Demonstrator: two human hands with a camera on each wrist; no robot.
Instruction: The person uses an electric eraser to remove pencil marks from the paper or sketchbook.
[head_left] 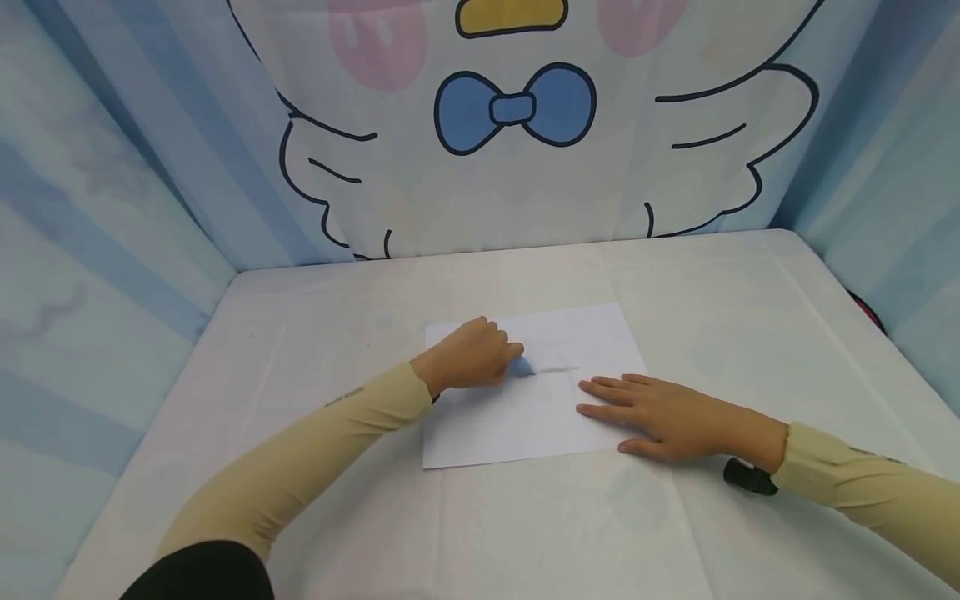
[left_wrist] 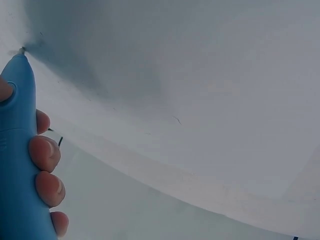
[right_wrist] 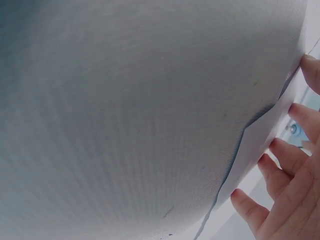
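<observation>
My left hand grips a thick blue pen-shaped tool with a narrow greyish tip. In the left wrist view, the thumb lies on its round button and the other fingers curl round the body. The tip meets a sheet of white paper beside a small dark smudge. A faint grey streak runs rightward from the tip in the head view. My right hand rests with spread fingers over the paper's right edge. Seen from the right wrist, the fingertips lie along that edge, which lifts a little.
The paper lies on a table covered with a pale cloth. Behind it hangs a curtain printed with a cartoon figure, and blue curtains flank the sides. A black wristband piece sits under the right wrist.
</observation>
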